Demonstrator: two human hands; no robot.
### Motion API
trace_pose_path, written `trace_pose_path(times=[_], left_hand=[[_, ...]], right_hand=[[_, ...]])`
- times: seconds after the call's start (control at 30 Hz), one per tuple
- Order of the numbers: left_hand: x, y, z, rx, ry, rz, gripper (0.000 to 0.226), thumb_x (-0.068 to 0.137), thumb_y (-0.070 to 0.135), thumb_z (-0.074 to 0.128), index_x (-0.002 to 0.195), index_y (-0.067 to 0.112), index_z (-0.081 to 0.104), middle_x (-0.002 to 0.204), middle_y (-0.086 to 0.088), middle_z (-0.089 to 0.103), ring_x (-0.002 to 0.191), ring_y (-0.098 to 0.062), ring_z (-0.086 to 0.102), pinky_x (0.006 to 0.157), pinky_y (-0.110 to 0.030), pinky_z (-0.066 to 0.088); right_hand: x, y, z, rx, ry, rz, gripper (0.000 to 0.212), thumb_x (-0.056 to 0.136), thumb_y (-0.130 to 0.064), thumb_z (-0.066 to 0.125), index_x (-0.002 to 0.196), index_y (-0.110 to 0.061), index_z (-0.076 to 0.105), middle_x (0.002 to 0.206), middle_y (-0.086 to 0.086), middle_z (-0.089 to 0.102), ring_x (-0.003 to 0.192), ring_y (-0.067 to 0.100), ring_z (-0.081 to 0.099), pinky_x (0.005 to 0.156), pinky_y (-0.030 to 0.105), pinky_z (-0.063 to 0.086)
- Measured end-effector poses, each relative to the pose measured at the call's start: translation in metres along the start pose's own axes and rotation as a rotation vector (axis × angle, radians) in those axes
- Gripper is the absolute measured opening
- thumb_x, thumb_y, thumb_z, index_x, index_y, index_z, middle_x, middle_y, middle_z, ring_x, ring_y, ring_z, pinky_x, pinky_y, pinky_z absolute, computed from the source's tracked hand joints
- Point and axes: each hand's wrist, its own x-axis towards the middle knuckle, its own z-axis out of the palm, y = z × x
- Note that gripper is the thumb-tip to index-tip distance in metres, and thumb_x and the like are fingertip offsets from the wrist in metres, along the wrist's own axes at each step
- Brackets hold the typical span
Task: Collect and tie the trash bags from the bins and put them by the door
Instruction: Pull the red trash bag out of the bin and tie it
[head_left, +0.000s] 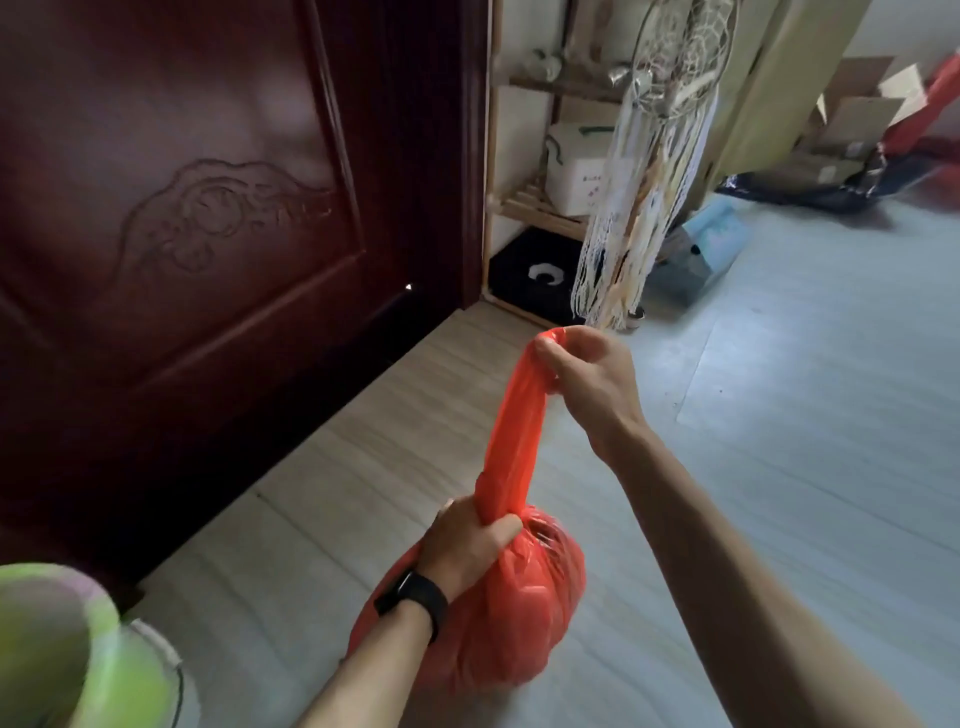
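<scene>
a: where is the bag right now?

b: the red trash bag (511, 618) hangs in front of you, low above the pale floor (779, 415), near the dark wooden door (208, 208) on your left.

a: and your hands?

b: your left hand (470, 545), with the black watch (413, 597) on its wrist, is wrapped tight around the gathered neck just above the full part. your right hand (589, 379) is higher up, fingers (550, 358) closed on the end of the twisted neck, which runs taut between the two.

a: anything else close by?

b: a green bin (62, 649) at your lower left, and a white dreamcatcher (660, 156) hanging beside a wooden shelf (530, 208) past the door.
</scene>
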Motion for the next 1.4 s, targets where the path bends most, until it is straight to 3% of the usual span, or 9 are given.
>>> trace_pose_path(times=[0.17, 0.3, 0.37, 0.47, 0.57, 0.77, 0.97, 1.17, 1.4], left_hand=[[0.016, -0.009, -0.020, -0.428, 0.171, -0.247, 0.020, 0.054, 0.028, 0.053, 0.051, 0.010, 0.060, 0.050, -0.006, 0.057, 0.051, -0.029, 0.051, 0.056, -0.040, 0.037], [0.016, -0.021, -0.032, -0.576, 0.060, -0.208, 0.035, 0.091, 0.031, 0.056, 0.056, 0.026, 0.058, 0.042, 0.021, 0.055, 0.044, 0.005, 0.054, 0.062, -0.021, 0.049], [0.026, -0.023, -0.033, -0.683, 0.014, -0.256, 0.040, 0.072, 0.055, 0.077, 0.065, 0.017, 0.069, 0.060, 0.010, 0.069, 0.065, -0.011, 0.068, 0.076, -0.030, 0.055], [0.038, -0.021, -0.026, -0.687, 0.100, -0.339, 0.051, 0.077, 0.057, 0.071, 0.091, 0.008, 0.076, 0.089, -0.010, 0.074, 0.086, -0.027, 0.070, 0.085, -0.040, 0.056], [0.040, -0.028, -0.018, -0.777, 0.202, -0.382, 0.039, 0.094, 0.035, 0.059, 0.110, 0.001, 0.071, 0.103, -0.014, 0.073, 0.089, -0.026, 0.069, 0.075, -0.031, 0.056], [0.034, -0.022, -0.002, -0.926, 0.264, -0.394, 0.040, 0.096, 0.042, 0.054, 0.067, 0.015, 0.050, 0.045, 0.006, 0.044, 0.044, -0.014, 0.042, 0.052, -0.027, 0.037], [0.036, -0.033, -0.004, -0.835, 0.107, -0.354, 0.047, 0.087, 0.052, 0.058, 0.055, 0.018, 0.055, 0.049, 0.002, 0.052, 0.050, -0.018, 0.049, 0.059, -0.030, 0.043], [0.030, -0.041, -0.014, -0.688, -0.131, -0.200, 0.056, 0.082, 0.056, 0.068, 0.112, 0.009, 0.070, 0.098, -0.009, 0.077, 0.091, -0.023, 0.074, 0.087, -0.039, 0.058], [0.015, -0.064, -0.022, -0.484, -0.176, -0.119, 0.071, 0.064, 0.073, 0.068, 0.106, 0.016, 0.072, 0.103, -0.001, 0.076, 0.104, -0.018, 0.070, 0.096, -0.035, 0.053]], right_hand=[[-0.017, 0.019, 0.007, -0.067, -0.156, -0.014, 0.025, 0.090, -0.041, 0.069, 0.107, -0.022, 0.072, 0.096, -0.004, 0.075, 0.087, 0.009, 0.071, 0.077, 0.030, 0.056], [-0.047, 0.072, 0.006, -0.195, -0.451, 0.212, 0.115, 0.060, -0.072, 0.077, 0.154, -0.026, 0.029, 0.139, -0.011, 0.047, 0.126, 0.010, 0.051, 0.105, 0.033, 0.044], [-0.066, 0.096, 0.007, -0.221, -0.638, 0.310, 0.130, 0.050, -0.076, 0.078, 0.157, -0.027, 0.020, 0.145, -0.010, 0.044, 0.130, 0.010, 0.049, 0.108, 0.030, 0.041], [-0.084, 0.116, 0.006, -0.307, -0.746, 0.337, 0.087, 0.060, -0.080, 0.072, 0.128, -0.027, 0.063, 0.119, -0.008, 0.071, 0.109, 0.007, 0.066, 0.101, 0.037, 0.051], [-0.090, 0.131, 0.005, -0.355, -0.685, 0.318, 0.067, 0.069, -0.077, 0.063, 0.098, -0.017, 0.069, 0.090, 0.001, 0.074, 0.083, 0.014, 0.068, 0.086, 0.048, 0.055], [-0.098, 0.138, 0.005, -0.491, -0.709, 0.271, 0.024, 0.077, -0.044, 0.060, 0.087, -0.022, 0.063, 0.079, -0.009, 0.061, 0.078, 0.011, 0.056, 0.078, 0.037, 0.049], [-0.105, 0.125, 0.017, -0.296, -0.720, 0.368, 0.049, 0.059, -0.043, 0.065, 0.094, -0.010, 0.065, 0.091, 0.005, 0.068, 0.086, 0.021, 0.063, 0.086, 0.042, 0.051], [-0.116, 0.127, 0.028, 0.031, -0.595, 0.456, 0.036, 0.089, -0.050, 0.067, 0.113, -0.023, 0.069, 0.107, -0.001, 0.077, 0.100, 0.018, 0.073, 0.094, 0.037, 0.056], [-0.125, 0.144, 0.048, -0.312, -0.486, 0.282, 0.029, 0.094, -0.042, 0.061, 0.101, -0.016, 0.072, 0.094, 0.000, 0.077, 0.087, 0.011, 0.072, 0.084, 0.036, 0.057]])
